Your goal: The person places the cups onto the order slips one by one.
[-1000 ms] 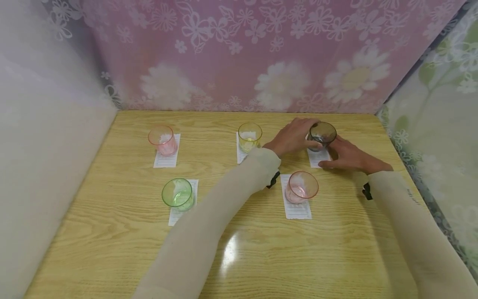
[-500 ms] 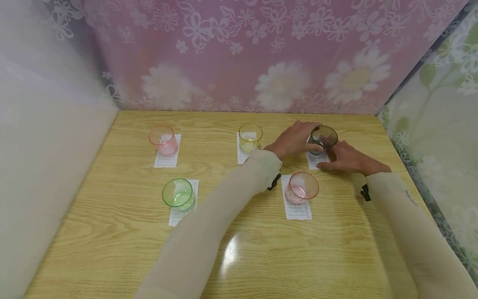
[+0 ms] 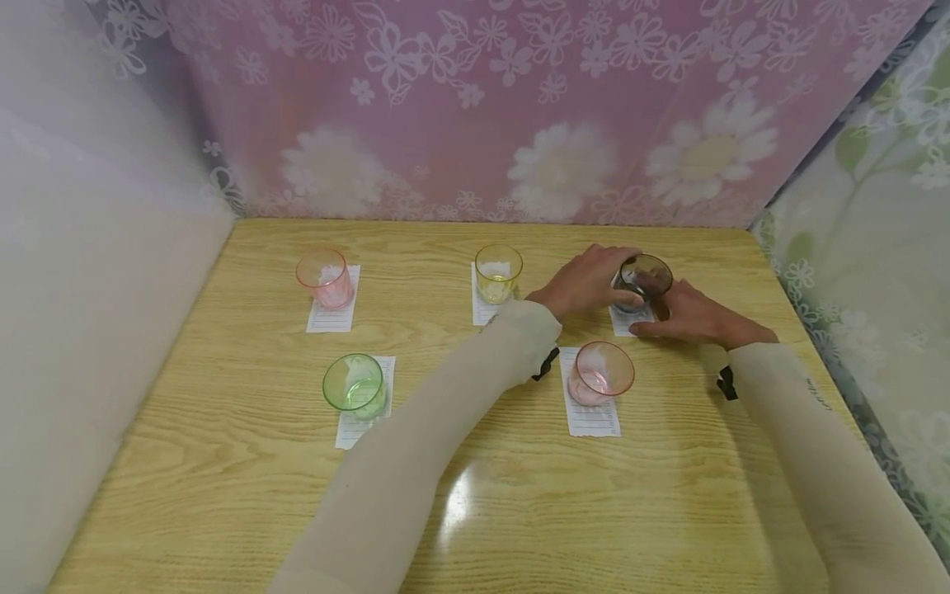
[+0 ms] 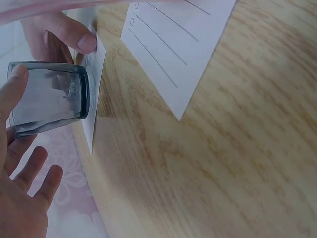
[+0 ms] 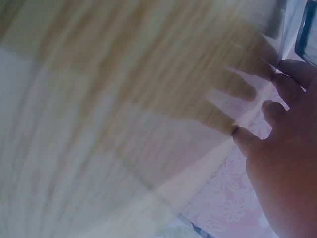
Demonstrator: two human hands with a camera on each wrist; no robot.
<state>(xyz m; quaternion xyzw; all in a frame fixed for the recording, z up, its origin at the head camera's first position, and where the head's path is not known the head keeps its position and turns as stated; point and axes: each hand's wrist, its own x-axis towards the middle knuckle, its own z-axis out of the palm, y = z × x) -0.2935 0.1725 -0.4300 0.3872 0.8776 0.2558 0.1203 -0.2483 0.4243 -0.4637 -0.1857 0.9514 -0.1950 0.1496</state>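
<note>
A dark grey glass [image 3: 644, 279] stands upright at the back right of the table, over a lined paper slip [image 3: 624, 321]. My left hand [image 3: 590, 279] grips the glass from the left, thumb on the near side; in the left wrist view its other fingers [image 4: 48, 183] spread past the glass. Whether the base touches the slip I cannot tell. My right hand [image 3: 693, 312] lies at the slip's right side, its thumb [image 4: 85, 41] resting on the slip's edge. In the right wrist view the right hand's fingertips [image 5: 240, 135] touch the tabletop; the glass's base shows at the corner.
Just nearer stands a pink glass [image 3: 599, 373] on its own slip [image 3: 593, 422]. A yellow glass [image 3: 498, 276] is left of my left hand. Further left stand a coral-pink glass [image 3: 324, 280] and a green glass [image 3: 355, 388]. A flowered curtain [image 3: 475, 124] hangs behind the table.
The dark glass, with my left hand on it, has come slightly nearer and to the right. The slip beneath it has slid slightly nearer, with my right hand against it.
</note>
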